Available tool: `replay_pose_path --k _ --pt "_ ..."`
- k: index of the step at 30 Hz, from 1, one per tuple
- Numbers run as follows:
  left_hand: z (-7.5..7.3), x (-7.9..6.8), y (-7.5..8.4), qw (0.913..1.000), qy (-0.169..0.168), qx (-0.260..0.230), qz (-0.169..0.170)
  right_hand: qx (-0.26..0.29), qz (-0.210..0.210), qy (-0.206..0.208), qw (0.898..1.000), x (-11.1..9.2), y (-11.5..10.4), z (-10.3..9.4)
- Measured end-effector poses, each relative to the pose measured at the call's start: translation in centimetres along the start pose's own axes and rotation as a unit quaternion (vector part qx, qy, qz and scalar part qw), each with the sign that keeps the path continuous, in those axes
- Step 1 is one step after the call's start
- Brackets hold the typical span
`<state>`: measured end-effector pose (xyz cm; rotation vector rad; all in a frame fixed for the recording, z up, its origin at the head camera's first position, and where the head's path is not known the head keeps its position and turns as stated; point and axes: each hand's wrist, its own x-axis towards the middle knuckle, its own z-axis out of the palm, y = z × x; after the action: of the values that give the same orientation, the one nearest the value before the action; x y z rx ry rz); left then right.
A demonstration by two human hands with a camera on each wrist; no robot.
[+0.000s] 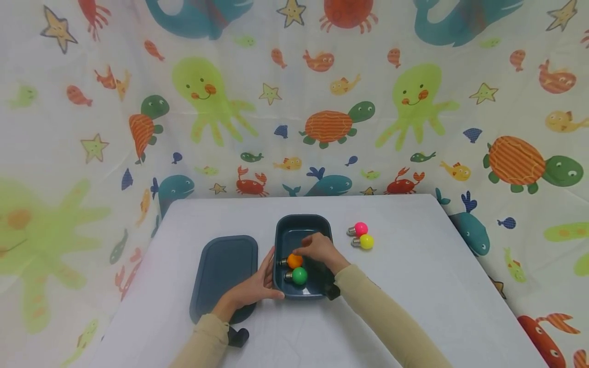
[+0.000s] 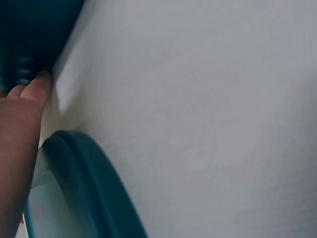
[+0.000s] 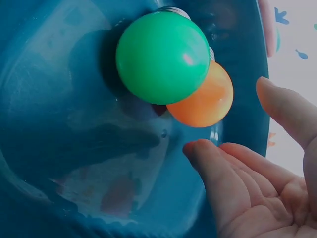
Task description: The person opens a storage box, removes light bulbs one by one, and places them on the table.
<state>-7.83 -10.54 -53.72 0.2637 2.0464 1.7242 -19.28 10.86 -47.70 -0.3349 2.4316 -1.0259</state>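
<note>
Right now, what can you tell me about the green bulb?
The green bulb has a round, glossy globe, glass or plastic I can't tell, and a silvery, threaded, metal-looking base. It lies on its side in the near part of the box, base pointing left. The orange bulb lies just beyond; whether they touch is unclear. The right hand's fingers are apart from the green one.

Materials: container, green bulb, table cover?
Container: probably molded plastic, glossy inside, judging by the reflections on its floor.
Green bulb: glossy globe, likely plastic, though coated glass is possible; it shows a bright highlight. Its screw base looks metallic: silvery threads.
White table cover: probably matte fabric, from its faint creases and lack of glare.
</note>
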Motion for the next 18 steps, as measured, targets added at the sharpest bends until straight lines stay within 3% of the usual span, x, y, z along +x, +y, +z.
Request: replay_pose_path --k 5,18 --pt "-0.24 0.09 0.03 1.0000 0.001 -0.004 0.000 -0.024 0.007 -0.023 0.999 0.26 -0.17 0.23" --pt "-1.04 0.25 -0.14 0.9999 -0.008 -0.009 0.008 -0.018 0.016 -0.031 0.999 0.58 -0.73 1.03"
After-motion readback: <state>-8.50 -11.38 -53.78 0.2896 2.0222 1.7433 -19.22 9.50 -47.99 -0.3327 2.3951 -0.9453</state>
